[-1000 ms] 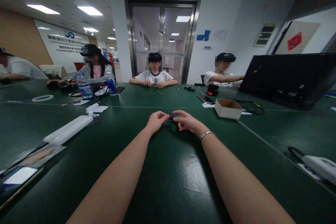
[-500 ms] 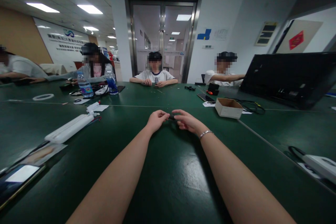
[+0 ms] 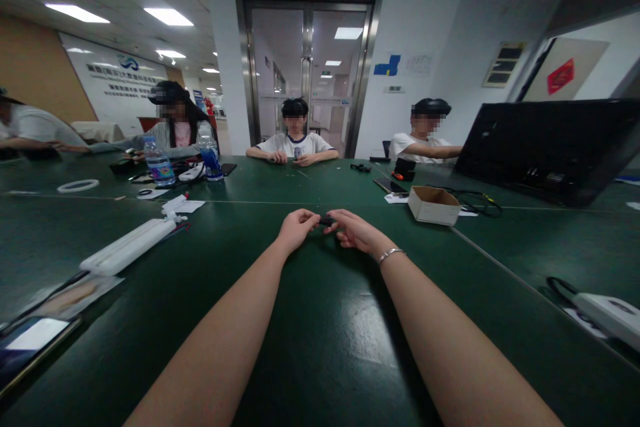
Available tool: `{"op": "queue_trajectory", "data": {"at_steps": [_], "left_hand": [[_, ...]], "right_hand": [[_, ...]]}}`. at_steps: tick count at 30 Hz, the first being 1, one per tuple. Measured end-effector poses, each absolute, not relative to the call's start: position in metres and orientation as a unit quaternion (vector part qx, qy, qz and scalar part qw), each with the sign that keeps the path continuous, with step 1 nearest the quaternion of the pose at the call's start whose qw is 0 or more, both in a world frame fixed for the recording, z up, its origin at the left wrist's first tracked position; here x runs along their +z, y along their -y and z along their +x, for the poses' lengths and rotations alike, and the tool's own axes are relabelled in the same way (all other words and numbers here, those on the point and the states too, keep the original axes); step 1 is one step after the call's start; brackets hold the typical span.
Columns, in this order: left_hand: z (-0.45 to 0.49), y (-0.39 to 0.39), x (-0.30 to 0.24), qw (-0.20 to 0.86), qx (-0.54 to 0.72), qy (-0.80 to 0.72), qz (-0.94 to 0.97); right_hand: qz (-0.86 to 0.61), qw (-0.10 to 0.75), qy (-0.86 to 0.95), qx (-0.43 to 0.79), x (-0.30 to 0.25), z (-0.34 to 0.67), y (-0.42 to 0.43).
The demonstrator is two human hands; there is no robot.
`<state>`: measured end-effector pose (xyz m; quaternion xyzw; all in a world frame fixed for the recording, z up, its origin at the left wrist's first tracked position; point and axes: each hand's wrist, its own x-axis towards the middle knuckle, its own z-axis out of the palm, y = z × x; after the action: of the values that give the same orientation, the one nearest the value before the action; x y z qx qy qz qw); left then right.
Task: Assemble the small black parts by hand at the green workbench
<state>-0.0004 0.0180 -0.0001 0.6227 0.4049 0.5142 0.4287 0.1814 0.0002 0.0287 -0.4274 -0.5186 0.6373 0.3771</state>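
A small dark object (image 3: pixel 326 221), too small to name, is held between my two hands over the green table (image 3: pixel 320 320). My left hand (image 3: pixel 298 229) pinches its left end between thumb and fingertips. On the other side, my right hand (image 3: pixel 357 231) has its thumb and index finger closed at the right end of the same piece. The other right fingers curl loosely below. A silver bracelet (image 3: pixel 391 254) circles my right wrist.
Left of my arms lie a white power strip (image 3: pixel 127 247) and a phone (image 3: pixel 35 347). An open box (image 3: pixel 434 205) and a monitor (image 3: pixel 545 150) stand to the right. Two water bottles (image 3: pixel 159 161) are at the back left. Several people sit around the table.
My right fingertips have shifted slightly around the small dark object, and more of it shows between my hands. My left hand keeps its pinch. The whole view has drifted a little.
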Motion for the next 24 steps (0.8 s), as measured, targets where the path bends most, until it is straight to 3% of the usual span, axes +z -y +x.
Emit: {"op": "queue_trajectory", "data": {"at_steps": [24], "left_hand": [[0.0002,-0.0159,0.0024,0.437,0.518,-0.413,0.608]], "right_hand": [[-0.436,0.382,0.529,0.619,0.0294,0.1750,0.0007]]}}
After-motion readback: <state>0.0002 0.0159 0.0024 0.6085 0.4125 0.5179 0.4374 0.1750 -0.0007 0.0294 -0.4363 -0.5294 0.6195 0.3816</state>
